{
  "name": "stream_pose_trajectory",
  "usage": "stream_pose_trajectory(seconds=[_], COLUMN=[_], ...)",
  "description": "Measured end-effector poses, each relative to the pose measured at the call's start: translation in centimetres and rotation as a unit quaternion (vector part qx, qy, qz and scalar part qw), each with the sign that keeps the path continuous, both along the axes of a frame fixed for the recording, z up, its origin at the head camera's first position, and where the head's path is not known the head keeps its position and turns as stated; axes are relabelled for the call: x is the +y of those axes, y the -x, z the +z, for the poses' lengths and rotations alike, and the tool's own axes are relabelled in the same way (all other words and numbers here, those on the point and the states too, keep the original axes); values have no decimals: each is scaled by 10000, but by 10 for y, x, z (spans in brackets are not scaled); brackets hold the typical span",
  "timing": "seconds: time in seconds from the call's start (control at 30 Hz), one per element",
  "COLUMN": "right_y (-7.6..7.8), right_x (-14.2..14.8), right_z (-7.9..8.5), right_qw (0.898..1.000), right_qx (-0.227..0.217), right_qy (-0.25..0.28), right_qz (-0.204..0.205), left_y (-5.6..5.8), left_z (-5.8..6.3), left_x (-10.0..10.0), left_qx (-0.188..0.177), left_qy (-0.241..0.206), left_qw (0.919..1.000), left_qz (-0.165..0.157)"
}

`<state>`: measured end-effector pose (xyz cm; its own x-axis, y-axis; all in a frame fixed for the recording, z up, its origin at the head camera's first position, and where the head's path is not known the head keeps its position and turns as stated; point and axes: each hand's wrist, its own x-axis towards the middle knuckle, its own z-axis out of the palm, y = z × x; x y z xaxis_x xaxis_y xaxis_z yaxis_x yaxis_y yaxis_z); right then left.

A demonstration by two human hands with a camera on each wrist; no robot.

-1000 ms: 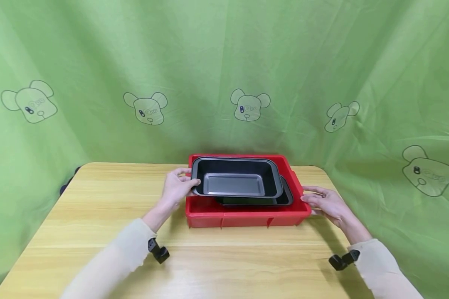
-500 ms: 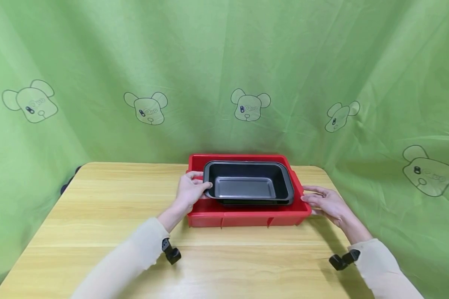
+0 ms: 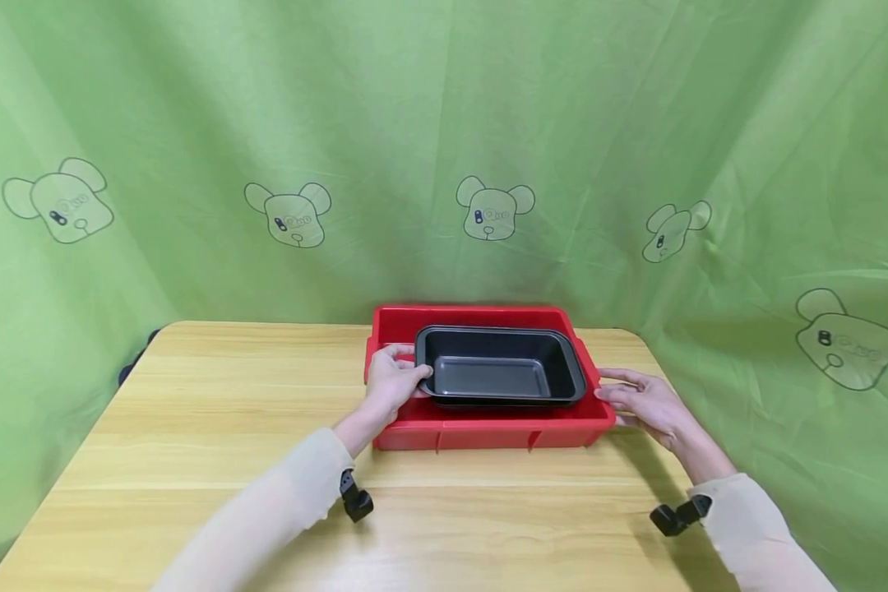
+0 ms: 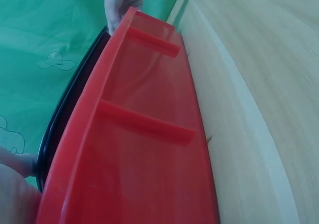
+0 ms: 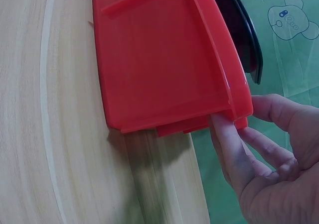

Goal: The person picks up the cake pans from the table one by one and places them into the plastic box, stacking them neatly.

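Observation:
A black loaf pan (image 3: 492,378) sits low inside the red plastic bin (image 3: 488,436) in the head view. Under it shows a thin dark edge of a second black pan (image 3: 499,405), mostly hidden. My left hand (image 3: 394,382) pinches the upper pan's left rim, thumb over the inside and fingers outside. At the bin's right end, my right hand (image 3: 644,404) holds the rim near the front corner. In the right wrist view its fingers (image 5: 232,149) press against the bin's outer wall, and the pan's dark rim (image 5: 254,55) rises above the edge.
The bin stands at the back of a wooden table (image 3: 488,526). A green curtain (image 3: 385,123) with mouse-head drawings hangs close behind it and along the right side.
My left hand has moved the upper loaf pan right and down, deeper into the bin. The pan beneath is now nearly covered. My right hand stays at the bin's rim.

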<state>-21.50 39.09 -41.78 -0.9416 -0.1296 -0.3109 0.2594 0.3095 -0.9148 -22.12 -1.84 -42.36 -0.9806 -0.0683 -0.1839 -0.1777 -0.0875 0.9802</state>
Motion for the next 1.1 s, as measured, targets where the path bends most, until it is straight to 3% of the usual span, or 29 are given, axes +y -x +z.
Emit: stream_pose_trajectory(seconds=[0.6, 1.1], right_y=[0, 1], right_x=[1, 2], right_z=[-2, -3], right_qw=[10000, 9999], right_qx=[-15, -24], right_qy=[-46, 97], right_qz=[-58, -65], left_y=[5, 8], left_z=[-10, -8], left_x=[11, 10], left_qx=[-100, -267], left_qy=[310, 525], left_qw=[9995, 9982], left_qz=[33, -77])
